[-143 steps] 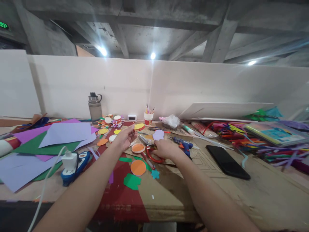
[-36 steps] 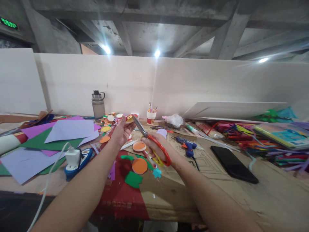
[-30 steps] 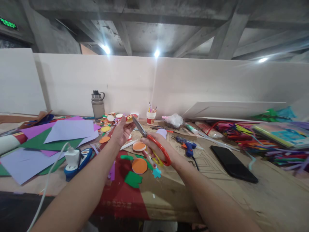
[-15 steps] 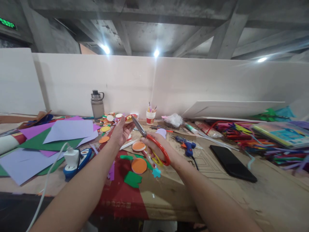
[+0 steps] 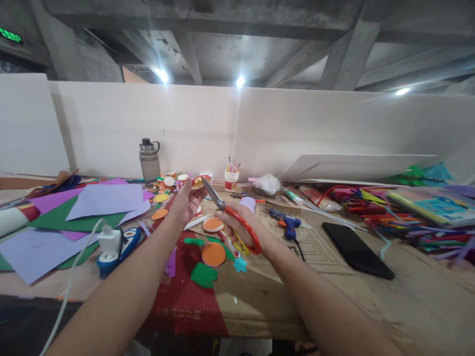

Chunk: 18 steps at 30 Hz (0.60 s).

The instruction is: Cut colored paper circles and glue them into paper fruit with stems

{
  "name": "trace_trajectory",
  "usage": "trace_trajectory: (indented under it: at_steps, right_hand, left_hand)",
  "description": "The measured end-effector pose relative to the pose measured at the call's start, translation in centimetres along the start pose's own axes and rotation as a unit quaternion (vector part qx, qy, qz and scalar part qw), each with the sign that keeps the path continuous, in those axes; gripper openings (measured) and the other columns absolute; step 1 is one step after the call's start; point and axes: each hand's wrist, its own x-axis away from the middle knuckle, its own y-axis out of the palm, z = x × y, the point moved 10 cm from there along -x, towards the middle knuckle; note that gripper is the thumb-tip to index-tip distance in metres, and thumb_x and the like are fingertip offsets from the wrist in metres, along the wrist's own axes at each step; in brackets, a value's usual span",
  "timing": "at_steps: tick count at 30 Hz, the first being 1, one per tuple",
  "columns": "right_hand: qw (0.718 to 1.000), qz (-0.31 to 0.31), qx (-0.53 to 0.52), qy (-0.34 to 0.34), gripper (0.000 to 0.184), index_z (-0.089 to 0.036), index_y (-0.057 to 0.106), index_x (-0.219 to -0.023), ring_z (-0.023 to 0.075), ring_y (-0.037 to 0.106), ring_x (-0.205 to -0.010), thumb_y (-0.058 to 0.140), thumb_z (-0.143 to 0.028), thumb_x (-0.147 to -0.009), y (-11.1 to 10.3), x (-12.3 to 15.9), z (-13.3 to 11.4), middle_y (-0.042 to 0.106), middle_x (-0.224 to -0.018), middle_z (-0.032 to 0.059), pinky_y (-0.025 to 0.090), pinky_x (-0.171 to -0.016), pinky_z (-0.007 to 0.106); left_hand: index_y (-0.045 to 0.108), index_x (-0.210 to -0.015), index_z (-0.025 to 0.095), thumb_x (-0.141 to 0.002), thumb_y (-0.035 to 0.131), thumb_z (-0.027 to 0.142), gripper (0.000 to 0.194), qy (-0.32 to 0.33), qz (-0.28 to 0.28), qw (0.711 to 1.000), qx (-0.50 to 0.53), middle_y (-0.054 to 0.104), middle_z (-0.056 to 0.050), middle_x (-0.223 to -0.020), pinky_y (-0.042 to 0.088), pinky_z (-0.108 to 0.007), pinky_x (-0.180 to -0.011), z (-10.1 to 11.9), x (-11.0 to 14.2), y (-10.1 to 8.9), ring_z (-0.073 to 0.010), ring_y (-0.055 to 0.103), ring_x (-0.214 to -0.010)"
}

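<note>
Between the thumb and fingers of my left hand [image 5: 186, 203] is a red paper cup piece [image 5: 200, 182] with a yellow patch. My right hand [image 5: 237, 225] grips scissors [image 5: 243, 225] with red and yellow handles. Their blades point up and left and meet the right side of the piece; whether they cut into it cannot be made out. Beneath my hands lie an orange disc [image 5: 213, 254], a white-edged orange disc [image 5: 213, 225], a green scrap [image 5: 204, 275] and a turquoise flower shape [image 5: 240, 264].
Coloured sheets [image 5: 106, 201] and a blue power strip [image 5: 129, 240] with a white cable lie left. A bottle [image 5: 149, 160] and a paper cup of pencils [image 5: 231, 181] stand behind. Rightward are a blue glue gun [image 5: 290, 225], a phone [image 5: 356, 250] and pipe cleaners [image 5: 371, 210].
</note>
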Motion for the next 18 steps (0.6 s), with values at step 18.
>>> trace_trajectory:
  at_steps: [18]
  right_hand:
    - [1.000, 0.015, -0.003, -0.002, 0.029, -0.022, 0.044, -0.069, 0.0104, 0.045, -0.037, 0.051, -0.044, -0.087, -0.14, 0.17, -0.51, 0.048, -0.044, -0.0044, 0.037, -0.037, 0.021]
  left_hand:
    - [0.067, -0.084, 0.014, -0.079, 0.068, 0.038, 0.025, -0.010, -0.009, 1.000, 0.005, 0.073, -0.010, -0.092, 0.051, -0.033, -0.089, -0.20, 0.22, 0.37, -0.0194, 0.069, -0.091]
